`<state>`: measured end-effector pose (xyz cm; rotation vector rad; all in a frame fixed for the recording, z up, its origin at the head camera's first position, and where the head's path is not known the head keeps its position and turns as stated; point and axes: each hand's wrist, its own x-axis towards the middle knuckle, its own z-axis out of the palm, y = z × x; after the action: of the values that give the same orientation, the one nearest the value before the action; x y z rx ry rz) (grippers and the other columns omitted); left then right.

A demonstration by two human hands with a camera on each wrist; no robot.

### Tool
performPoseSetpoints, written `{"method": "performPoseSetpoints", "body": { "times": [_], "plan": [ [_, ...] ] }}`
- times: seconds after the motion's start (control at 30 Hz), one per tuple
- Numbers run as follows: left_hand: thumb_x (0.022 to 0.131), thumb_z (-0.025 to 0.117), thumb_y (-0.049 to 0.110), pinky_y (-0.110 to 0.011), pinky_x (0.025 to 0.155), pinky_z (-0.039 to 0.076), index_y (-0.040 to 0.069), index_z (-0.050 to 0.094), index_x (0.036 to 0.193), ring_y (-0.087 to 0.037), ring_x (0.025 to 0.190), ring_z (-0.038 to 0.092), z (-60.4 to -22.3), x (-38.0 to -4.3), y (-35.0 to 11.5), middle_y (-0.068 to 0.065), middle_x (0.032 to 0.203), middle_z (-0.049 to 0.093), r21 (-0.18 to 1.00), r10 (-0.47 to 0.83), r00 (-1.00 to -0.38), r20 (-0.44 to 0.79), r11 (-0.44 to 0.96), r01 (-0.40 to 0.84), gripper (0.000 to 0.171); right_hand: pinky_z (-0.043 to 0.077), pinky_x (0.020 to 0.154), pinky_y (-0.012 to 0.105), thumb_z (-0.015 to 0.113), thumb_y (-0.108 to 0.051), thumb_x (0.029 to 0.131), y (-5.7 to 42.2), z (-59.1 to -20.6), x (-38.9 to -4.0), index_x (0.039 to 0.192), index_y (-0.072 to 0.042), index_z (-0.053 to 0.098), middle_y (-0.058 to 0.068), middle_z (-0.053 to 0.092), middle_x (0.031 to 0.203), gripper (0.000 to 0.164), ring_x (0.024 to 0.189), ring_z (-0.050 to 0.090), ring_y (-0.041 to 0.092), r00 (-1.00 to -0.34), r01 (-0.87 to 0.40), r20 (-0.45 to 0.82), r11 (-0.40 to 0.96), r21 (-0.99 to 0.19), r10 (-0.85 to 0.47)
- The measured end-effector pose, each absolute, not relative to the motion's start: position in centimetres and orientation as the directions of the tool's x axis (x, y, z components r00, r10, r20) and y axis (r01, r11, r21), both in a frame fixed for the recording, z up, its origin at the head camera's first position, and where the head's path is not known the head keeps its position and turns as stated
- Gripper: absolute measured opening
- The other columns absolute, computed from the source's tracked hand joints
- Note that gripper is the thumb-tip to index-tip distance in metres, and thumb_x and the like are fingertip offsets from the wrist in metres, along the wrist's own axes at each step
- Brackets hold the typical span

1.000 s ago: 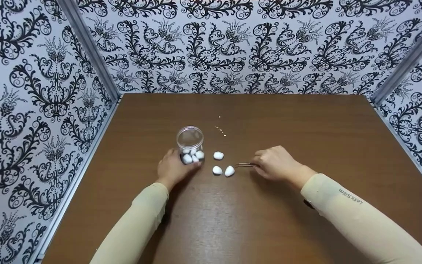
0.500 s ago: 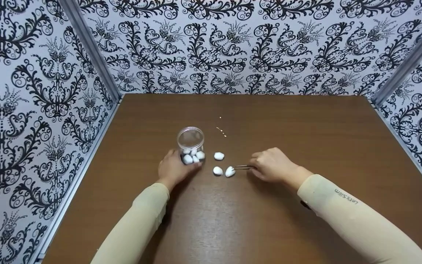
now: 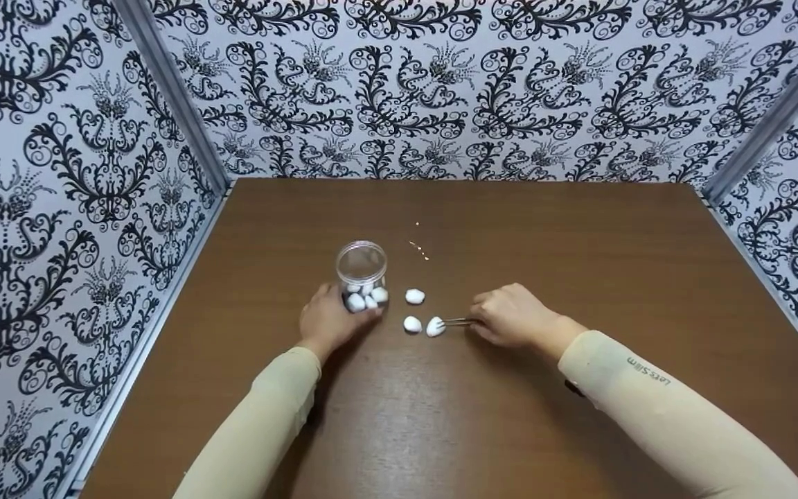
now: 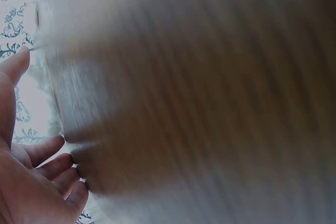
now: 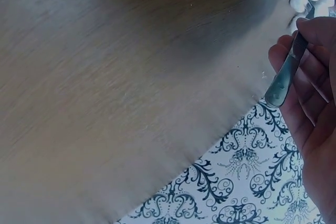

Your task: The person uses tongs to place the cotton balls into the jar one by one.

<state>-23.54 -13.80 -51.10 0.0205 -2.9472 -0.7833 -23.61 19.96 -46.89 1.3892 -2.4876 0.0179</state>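
Observation:
My left hand [image 3: 330, 317] holds a clear plastic jar [image 3: 362, 264] by its left side, thumb across the front. Several white cotton balls [image 3: 356, 302] lie in the bottom of the jar, which has no lid on. Right of it, three more rest on the table: a far cotton ball [image 3: 415, 296], a near left cotton ball [image 3: 412, 324] and a near right cotton ball [image 3: 434, 329]. My right hand [image 3: 513, 316] pinches metal tweezers [image 3: 459, 322], whose tips touch the near right ball. In the right wrist view the tweezers' rounded end [image 5: 281, 87] points out past the fingers.
Small pale crumbs [image 3: 421, 251] are scattered on the brown table [image 3: 544, 229] beyond the balls. Patterned walls [image 3: 427, 90] rise at the back and both sides of the table.
My right hand has moved slightly left and nearer, bringing the tweezers' tips from beside the near right cotton ball onto it. My left hand and the jar have stayed in place.

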Motion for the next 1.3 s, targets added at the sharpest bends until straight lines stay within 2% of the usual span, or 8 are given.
{"method": "performPoseSetpoints", "body": {
  "times": [0.23, 0.57, 0.97, 1.3],
  "plan": [
    [0.072, 0.077, 0.067, -0.051, 0.096, 0.043, 0.002, 0.061, 0.129, -0.033, 0.115, 0.057, -50.9, -23.5, -13.7, -0.013, 0.124, 0.060, 0.497, -0.032, -0.995, 0.091, 0.868, 0.017, 0.088, 0.043, 0.046, 0.039, 0.075, -0.023, 0.080, 19.7, -47.3, -23.8, 0.070, -0.015, 0.061, -0.005, 0.055, 0.068, 0.019, 0.054, 0.057, 0.018, -0.514, -0.820, 0.245, 0.554, 0.142, -0.822],
    [0.072, 0.078, 0.065, -0.052, 0.097, 0.041, 0.002, 0.062, 0.127, -0.033, 0.119, 0.055, -50.7, -23.5, -13.7, -0.013, 0.129, 0.059, 0.499, -0.024, -0.996, 0.086, 0.866, 0.022, 0.085, 0.041, 0.041, 0.038, 0.077, -0.019, 0.079, 20.1, -46.8, -23.9, 0.071, -0.015, 0.064, -0.005, 0.053, 0.067, 0.015, 0.049, 0.052, 0.016, -0.473, -0.831, 0.328, 0.538, 0.142, -0.818],
    [0.072, 0.078, 0.066, -0.052, 0.099, 0.039, 0.002, 0.061, 0.129, -0.032, 0.121, 0.053, -50.8, -23.5, -13.7, -0.013, 0.131, 0.057, 0.505, -0.029, -0.997, 0.071, 0.863, 0.011, 0.087, 0.039, 0.040, 0.037, 0.075, -0.018, 0.078, 22.0, -46.3, -24.6, 0.076, -0.014, 0.069, -0.005, 0.054, 0.067, 0.007, 0.046, 0.047, 0.015, -0.480, -0.818, 0.383, 0.560, 0.128, -0.789],
    [0.072, 0.077, 0.066, -0.052, 0.097, 0.040, 0.004, 0.061, 0.131, -0.032, 0.120, 0.054, -51.0, -23.6, -13.7, -0.013, 0.129, 0.058, 0.499, -0.032, -0.997, 0.066, 0.867, 0.005, 0.088, 0.039, 0.039, 0.038, 0.075, -0.018, 0.079, 21.8, -44.7, -25.4, 0.078, -0.015, 0.072, -0.004, 0.057, 0.068, 0.005, 0.046, 0.049, 0.017, -0.468, -0.810, 0.399, 0.564, 0.164, -0.788]
  ]
}}
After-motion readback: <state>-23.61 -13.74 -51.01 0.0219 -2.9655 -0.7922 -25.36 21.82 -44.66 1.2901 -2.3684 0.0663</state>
